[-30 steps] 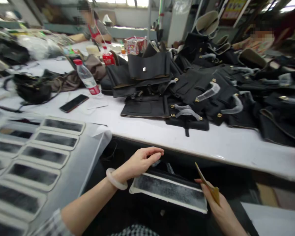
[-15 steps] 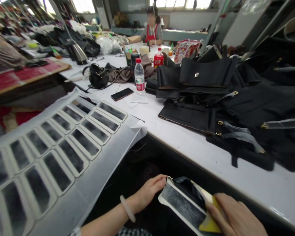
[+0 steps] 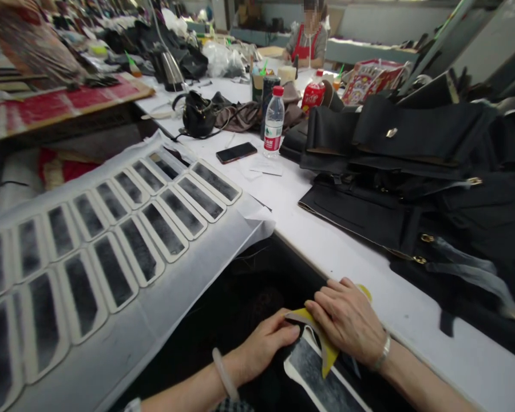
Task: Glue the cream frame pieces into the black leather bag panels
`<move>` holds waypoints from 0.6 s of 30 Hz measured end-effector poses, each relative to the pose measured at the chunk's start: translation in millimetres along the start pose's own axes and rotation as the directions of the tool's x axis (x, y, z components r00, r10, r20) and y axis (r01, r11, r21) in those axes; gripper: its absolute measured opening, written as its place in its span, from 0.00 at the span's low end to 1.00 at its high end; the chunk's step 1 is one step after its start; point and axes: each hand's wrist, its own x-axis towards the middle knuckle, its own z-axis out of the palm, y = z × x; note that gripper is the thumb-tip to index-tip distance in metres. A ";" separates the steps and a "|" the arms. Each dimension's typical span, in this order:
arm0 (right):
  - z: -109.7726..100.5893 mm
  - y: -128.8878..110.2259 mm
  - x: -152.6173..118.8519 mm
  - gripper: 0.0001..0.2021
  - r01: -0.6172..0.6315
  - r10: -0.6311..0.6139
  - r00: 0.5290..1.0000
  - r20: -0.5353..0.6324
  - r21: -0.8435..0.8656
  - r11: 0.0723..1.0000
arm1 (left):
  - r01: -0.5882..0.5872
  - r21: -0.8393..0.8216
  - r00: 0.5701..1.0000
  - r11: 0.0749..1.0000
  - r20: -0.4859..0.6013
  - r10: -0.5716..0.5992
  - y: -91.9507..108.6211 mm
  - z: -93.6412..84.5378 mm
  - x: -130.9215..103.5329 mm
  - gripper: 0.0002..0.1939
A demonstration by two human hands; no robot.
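Observation:
At the lower middle, a black piece with a white border (image 3: 315, 372) and a greyish, chalky-looking centre hangs at the table edge. My left hand (image 3: 261, 349) pinches its upper end, thumb against fingers. Wrapped round a bent yellow flexible sheet (image 3: 329, 356) is my right hand (image 3: 347, 320). That sheet curves over the piece's upper end, and its tip reaches my left fingertips. Part of the piece is hidden under the yellow sheet, and its lower end runs out of view.
Several similar white-bordered pieces (image 3: 171, 220) lie in rows on a pale sheet (image 3: 154, 309) at left. Black bags (image 3: 395, 143) are heaped at right on the white table (image 3: 347, 252). A phone (image 3: 236, 152) and a water bottle (image 3: 273, 123) stand ahead. A person (image 3: 309, 43) sits beyond.
My right hand has moved up and left along the piece with the yellow sheet, close to my left hand. The left hand keeps its pinch. The view has turned left.

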 end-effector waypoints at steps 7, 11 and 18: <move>-6.9 5.6 37.5 0.21 0.316 -0.315 0.947 0.070 0.000 0.949 | 0.013 0.136 0.994 0.991 -0.112 0.002 -0.6 2.1 -3.7 0.15; -5.3 9.9 46.5 0.21 0.403 -0.405 0.909 0.099 0.034 0.914 | 0.018 0.139 0.994 0.990 -0.109 -0.003 -1.1 2.8 -3.7 0.15; -2.8 8.9 51.4 0.22 0.434 -0.440 0.892 0.101 0.075 0.898 | -0.013 0.119 0.998 0.993 -0.060 0.020 -6.5 -0.5 -6.9 0.16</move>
